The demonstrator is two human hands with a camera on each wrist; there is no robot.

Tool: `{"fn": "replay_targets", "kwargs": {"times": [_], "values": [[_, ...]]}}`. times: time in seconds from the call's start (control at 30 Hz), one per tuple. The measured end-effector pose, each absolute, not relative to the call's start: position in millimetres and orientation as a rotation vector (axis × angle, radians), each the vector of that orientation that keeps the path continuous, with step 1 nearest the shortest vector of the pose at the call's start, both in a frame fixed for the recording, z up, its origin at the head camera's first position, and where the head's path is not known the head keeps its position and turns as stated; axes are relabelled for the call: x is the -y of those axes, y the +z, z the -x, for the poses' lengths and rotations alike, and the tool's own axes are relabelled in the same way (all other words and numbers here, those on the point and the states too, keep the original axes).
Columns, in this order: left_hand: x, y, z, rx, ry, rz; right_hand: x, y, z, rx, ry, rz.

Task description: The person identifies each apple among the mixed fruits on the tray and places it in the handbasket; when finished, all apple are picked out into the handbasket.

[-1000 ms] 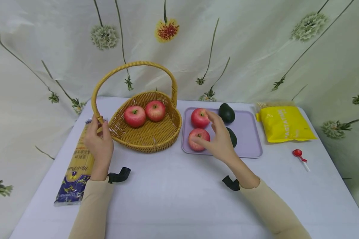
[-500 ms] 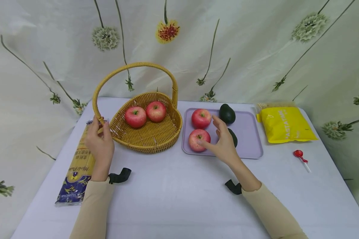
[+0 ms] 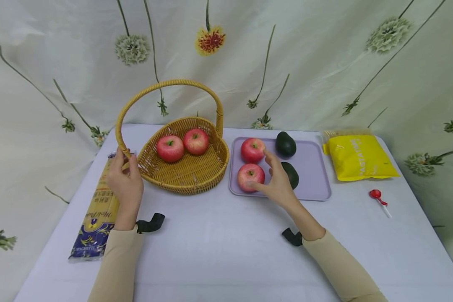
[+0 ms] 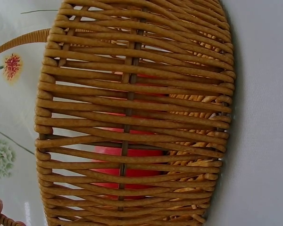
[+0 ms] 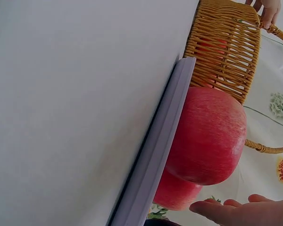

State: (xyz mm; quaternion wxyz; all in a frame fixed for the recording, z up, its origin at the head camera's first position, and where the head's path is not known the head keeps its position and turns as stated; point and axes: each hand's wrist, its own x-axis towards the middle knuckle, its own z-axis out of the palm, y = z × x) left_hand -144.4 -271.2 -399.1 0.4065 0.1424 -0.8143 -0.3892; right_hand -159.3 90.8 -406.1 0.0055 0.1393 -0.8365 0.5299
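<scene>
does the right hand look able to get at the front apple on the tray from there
Very likely yes: the right hand is open close beside the front apple, and nothing visible stands between them.

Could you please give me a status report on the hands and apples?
Left hand gripping basket handle. Right hand at front apple on tray, no grip. Two apples in basket. Nothing seen blocking.

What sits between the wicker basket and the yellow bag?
In the head view, the purple tray lies between them, carrying two apples and two avocados, with the right hand over it.
</scene>
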Motion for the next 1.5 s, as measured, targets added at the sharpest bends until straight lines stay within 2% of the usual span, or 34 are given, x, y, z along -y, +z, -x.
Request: {"fn": "replay_targets", "kwargs": {"times": [1.5], "values": [[271,-399,144,2.074,-0.996,-0.387,-92,-423,167,2.878,1.736,-0.371]]}}
